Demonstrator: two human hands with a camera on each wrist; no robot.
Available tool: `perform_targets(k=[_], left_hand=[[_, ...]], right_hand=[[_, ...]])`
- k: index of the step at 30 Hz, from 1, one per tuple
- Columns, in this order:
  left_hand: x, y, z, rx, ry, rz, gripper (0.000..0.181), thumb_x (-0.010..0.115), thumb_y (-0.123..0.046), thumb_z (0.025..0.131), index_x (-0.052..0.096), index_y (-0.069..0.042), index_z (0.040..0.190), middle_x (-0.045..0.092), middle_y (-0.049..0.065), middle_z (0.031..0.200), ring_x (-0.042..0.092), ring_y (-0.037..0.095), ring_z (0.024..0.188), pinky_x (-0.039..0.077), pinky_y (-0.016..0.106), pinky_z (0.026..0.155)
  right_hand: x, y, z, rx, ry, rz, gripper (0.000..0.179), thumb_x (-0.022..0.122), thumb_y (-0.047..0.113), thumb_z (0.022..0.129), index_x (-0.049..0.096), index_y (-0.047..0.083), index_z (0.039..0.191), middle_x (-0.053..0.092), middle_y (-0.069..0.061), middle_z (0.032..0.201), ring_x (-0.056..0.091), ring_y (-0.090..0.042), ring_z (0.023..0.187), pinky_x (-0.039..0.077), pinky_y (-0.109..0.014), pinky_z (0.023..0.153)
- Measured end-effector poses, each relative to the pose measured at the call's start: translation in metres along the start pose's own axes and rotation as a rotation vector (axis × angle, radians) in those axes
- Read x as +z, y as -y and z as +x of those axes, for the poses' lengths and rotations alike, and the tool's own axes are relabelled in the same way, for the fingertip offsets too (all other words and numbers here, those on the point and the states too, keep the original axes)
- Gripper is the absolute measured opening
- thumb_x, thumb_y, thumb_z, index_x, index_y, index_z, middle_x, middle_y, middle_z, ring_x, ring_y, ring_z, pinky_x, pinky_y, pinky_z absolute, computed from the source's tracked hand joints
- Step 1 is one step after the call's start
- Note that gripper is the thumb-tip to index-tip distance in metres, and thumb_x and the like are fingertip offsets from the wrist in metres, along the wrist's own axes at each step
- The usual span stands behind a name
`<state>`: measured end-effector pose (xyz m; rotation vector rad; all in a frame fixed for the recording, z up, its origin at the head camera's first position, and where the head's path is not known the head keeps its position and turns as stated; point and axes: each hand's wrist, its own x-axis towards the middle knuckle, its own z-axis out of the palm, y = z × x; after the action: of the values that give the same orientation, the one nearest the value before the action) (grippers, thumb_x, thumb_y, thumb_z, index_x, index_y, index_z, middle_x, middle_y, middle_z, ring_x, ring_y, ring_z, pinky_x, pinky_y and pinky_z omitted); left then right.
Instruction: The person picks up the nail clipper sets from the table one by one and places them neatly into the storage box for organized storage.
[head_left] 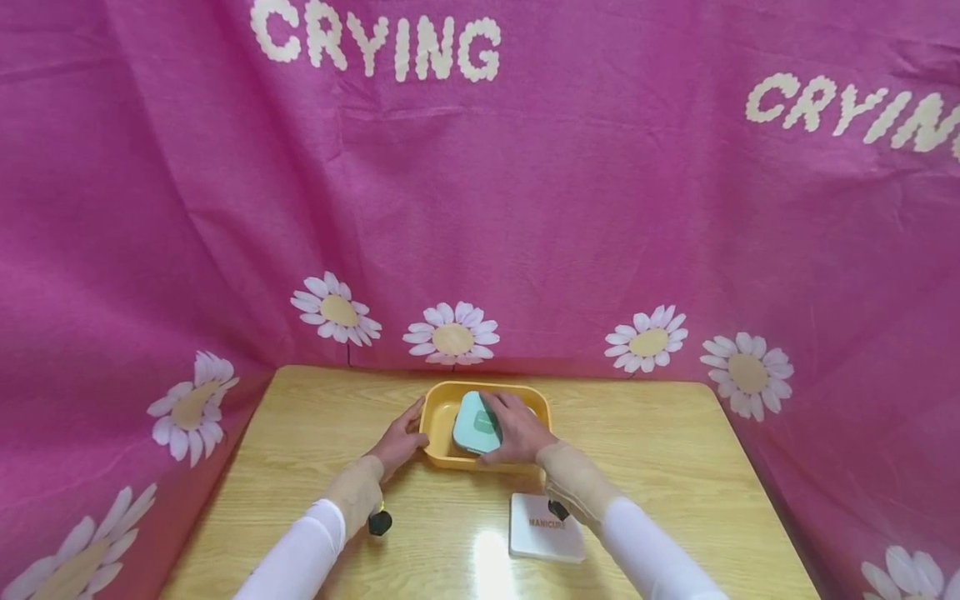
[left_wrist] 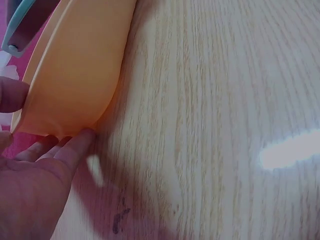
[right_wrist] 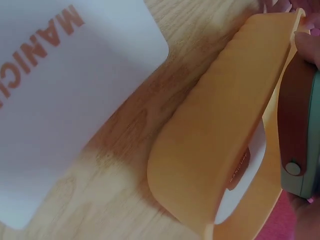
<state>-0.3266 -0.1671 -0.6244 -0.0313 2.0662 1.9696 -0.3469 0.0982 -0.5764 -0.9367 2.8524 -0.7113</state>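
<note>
My right hand holds a mint-green case over the yellow plastic bin. In the right wrist view, a brown strap with a stud crosses the green case's side. Below it, inside the bin, lies a white case with a brown label. My left hand grips the bin's left end, thumb at the rim and fingers against the outer wall low down. On the table near my right wrist lies a white flat case marked MANICURE.
The bin stands on a light wooden table, near its back edge. A pink cloth with daisies and lettering hangs behind and at both sides. Dark round pieces hang at the wrists.
</note>
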Motion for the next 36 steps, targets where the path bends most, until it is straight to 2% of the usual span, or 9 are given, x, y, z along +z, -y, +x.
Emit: perform_targets(k=[7,13,18,26,31,36], left_hand=[[-0.002,-0.002,-0.002,-0.064,0.021,-0.041,0.097,0.052,0.011,0.083,0.018,-0.015,0.169,0.033,0.031,0.164,0.052,0.043,0.135,0.058,0.042,0.089],[-0.002,0.002,-0.003,-0.076,0.024,-0.043,0.099,0.052,0.011,0.081,0.018,-0.016,0.17,0.034,0.032,0.163,0.055,0.04,0.131,0.058,0.042,0.088],[-0.002,0.001,-0.003,-0.086,0.038,-0.06,0.099,0.052,0.01,0.082,0.017,-0.018,0.17,0.03,0.03,0.166,0.051,0.042,0.136,0.058,0.046,0.095],[-0.005,0.0,-0.003,-0.077,0.041,-0.08,0.1,0.052,0.01,0.08,0.017,-0.017,0.17,0.03,0.03,0.166,0.05,0.042,0.137,0.057,0.047,0.095],[-0.004,-0.002,-0.005,-0.082,0.045,-0.073,0.099,0.054,0.009,0.081,0.018,-0.017,0.17,0.029,0.028,0.167,0.047,0.043,0.142,0.056,0.049,0.098],[-0.004,-0.004,-0.004,-0.071,0.048,-0.078,0.099,0.053,0.009,0.081,0.017,-0.018,0.17,0.028,0.027,0.168,0.045,0.043,0.143,0.055,0.046,0.096]], right_hand=[[0.002,0.0,0.003,0.022,-0.004,0.029,0.12,0.1,0.042,0.063,0.04,0.003,0.159,0.048,-0.023,0.152,0.048,-0.039,0.138,0.043,-0.053,0.114],[0.005,-0.002,0.008,0.004,0.001,0.011,0.12,0.1,0.042,0.062,0.04,0.002,0.158,0.047,-0.024,0.153,0.046,-0.041,0.14,0.042,-0.053,0.116],[0.006,-0.002,0.017,0.007,0.023,-0.003,0.12,0.099,0.044,0.063,0.04,0.005,0.16,0.047,-0.021,0.154,0.046,-0.039,0.141,0.044,-0.053,0.114],[0.017,-0.005,0.031,-0.107,0.009,-0.076,0.114,0.099,0.042,0.063,0.044,0.002,0.155,0.054,-0.019,0.143,0.051,-0.037,0.134,0.045,-0.048,0.113],[0.023,-0.003,0.037,-0.114,0.022,-0.071,0.115,0.099,0.041,0.063,0.044,0.001,0.155,0.053,-0.019,0.144,0.05,-0.037,0.135,0.044,-0.048,0.114],[0.029,-0.002,0.044,-0.131,0.029,-0.098,0.112,0.099,0.04,0.064,0.044,0.002,0.154,0.053,-0.02,0.142,0.05,-0.038,0.133,0.046,-0.048,0.112]])
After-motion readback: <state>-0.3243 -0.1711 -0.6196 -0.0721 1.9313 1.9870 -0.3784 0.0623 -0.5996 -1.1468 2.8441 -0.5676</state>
